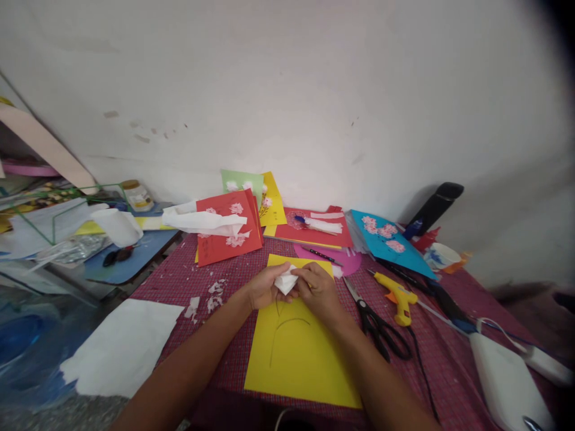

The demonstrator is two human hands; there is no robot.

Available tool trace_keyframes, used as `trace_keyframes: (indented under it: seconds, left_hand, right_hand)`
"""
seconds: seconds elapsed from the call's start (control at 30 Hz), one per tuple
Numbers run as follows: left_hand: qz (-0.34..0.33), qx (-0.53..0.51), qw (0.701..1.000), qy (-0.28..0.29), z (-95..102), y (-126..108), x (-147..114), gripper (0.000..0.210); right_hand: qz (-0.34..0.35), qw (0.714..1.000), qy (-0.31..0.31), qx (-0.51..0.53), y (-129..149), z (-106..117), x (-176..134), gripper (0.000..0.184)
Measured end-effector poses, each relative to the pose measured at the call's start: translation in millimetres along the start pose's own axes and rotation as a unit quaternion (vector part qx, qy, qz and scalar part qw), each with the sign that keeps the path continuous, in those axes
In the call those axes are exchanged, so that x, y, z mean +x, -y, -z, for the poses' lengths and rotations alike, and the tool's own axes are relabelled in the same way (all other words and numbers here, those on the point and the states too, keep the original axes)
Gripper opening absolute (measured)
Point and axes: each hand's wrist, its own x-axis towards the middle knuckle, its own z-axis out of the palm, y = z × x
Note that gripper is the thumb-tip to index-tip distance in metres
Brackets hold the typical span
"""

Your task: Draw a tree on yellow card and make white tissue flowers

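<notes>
Between my two hands is a small folded piece of white tissue paper point(286, 281). My left hand point(265, 287) pinches it from the left, thumb on top. The fingers of my right hand point(317, 290) grip its right edge. Both hands are above a yellow sheet of paper point(300, 365), which has dark curved lines drawn on it. Right of the sheet lie black-handled scissors point(375, 323) and a yellow hot glue gun point(398, 296). Scraps of torn white paper point(215, 296) are scattered to the left on the checked tablecloth.
Red cards with pink paper flowers point(229, 227) lean at the back left. A blue flower card point(389, 236) lies at the back right, near a white cup point(440, 256). A large white sheet point(123, 347) hangs over the left table edge. A white power bank-like box point(510, 377) sits right.
</notes>
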Motion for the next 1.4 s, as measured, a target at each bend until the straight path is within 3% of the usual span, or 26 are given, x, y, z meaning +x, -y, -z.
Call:
trace_keyframes:
  seconds: [0.2, 0.7, 0.9, 1.0, 1.13, 1.23, 1.4]
  left_hand:
    - [-0.041, 0.054, 0.998, 0.008, 0.3, 3.5, -0.7, 0.027]
    - [-0.046, 0.062, 0.996, 0.04, 1.8, 3.2, -3.0, 0.029]
    - [-0.067, 0.06, 0.995, 0.037, 0.4, 4.4, -4.1, 0.036]
    - [-0.077, 0.071, 0.994, 0.045, -1.0, 4.2, -5.4, 0.039]
    - [-0.08, 0.088, 0.992, 0.048, -3.8, 3.2, -7.5, 0.043]
    - [-0.083, 0.093, 0.991, 0.042, -5.3, 3.1, -7.6, 0.041]
    - [-0.083, 0.086, 0.992, 0.034, -5.2, 4.7, -4.8, 0.039]
  right_hand:
    - [-0.025, 0.999, -0.003, -0.021, 2.0, -1.0, -1.1, 0.029]
    - [-0.019, 0.998, -0.023, -0.053, 2.9, -0.8, -0.8, 0.029]
    - [-0.102, 0.993, -0.051, -0.007, 9.2, -1.2, 3.0, 0.034]
    - [-0.2, 0.973, -0.059, 0.103, 12.5, -2.4, 7.2, 0.031]
    - [-0.302, 0.908, -0.032, 0.29, 14.6, -2.0, 12.9, 0.03]
    - [-0.315, 0.884, -0.031, 0.345, 18.5, 1.0, 15.5, 0.024]
    - [-0.31, 0.877, -0.074, 0.36, 24.2, 1.3, 15.0, 0.023]
